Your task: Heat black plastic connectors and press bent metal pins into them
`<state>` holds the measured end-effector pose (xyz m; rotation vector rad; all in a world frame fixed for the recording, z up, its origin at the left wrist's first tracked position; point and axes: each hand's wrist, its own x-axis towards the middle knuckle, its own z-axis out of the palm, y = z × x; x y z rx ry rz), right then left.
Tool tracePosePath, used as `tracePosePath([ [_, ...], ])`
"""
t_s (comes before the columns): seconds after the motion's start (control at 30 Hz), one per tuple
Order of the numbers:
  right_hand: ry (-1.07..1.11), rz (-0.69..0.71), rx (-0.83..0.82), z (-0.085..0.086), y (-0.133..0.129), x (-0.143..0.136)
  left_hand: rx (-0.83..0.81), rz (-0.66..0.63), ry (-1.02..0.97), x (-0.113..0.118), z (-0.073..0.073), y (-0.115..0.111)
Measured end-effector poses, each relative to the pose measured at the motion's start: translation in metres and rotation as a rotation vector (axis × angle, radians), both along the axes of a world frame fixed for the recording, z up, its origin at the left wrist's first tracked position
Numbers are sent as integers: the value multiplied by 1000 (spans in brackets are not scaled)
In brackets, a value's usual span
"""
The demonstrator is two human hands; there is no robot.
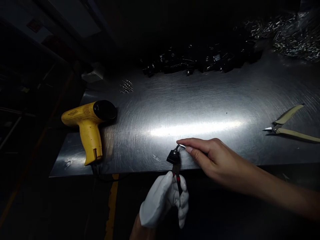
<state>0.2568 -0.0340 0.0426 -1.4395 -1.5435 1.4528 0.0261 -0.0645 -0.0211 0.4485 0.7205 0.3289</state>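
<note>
Two hands close together at the near edge of a metal bench (140,110), just below the middle of the frame. With the left hand (162,198), in a white glove, grips a dark hand tool (176,168) with red on its handles, thumb and fingertips closed on it and remaining fingers loosely curled. At the tool's upper end, a black block (173,156), over the bench's near edge; too dark to make out the exact hold between them. With the bare right hand (217,160), pinches a bent metal rod (181,145) between thumb and index finger, hand nearly closed, other fingers folded beneath. Curves the rod's near end down to a small metal fitting (175,151) on top of the block.

At the left of the frame, a yellow heat gun (88,116) lying on its side, black front toward the right, dark cable (110,180) below. Above it, towards upper left, a small cluster of metal pins (126,86) and a pale box (92,76). Across the upper middle, a row of black parts (205,63) with glints of metal. In the upper right corner, a heap of small silvery pieces (297,38). At the right edge, cutters (276,129) with cream handles spread apart, tips towards the left.
</note>
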Motion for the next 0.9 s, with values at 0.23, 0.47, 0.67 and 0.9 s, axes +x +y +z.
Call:
tracePosePath([
  [0.23,44,-110,-62,1,-9,-11,-18,129,68,10,-3,-14],
  [0.47,95,-214,-18,-8,-22,-28,155,197,246,14,-10,-25],
  [0.67,144,-286,16,-12,-30,-38,269,392,520,22,-12,-31],
  [0.9,124,-364,116,-17,-35,-49,337,274,645,28,-4,-27],
])
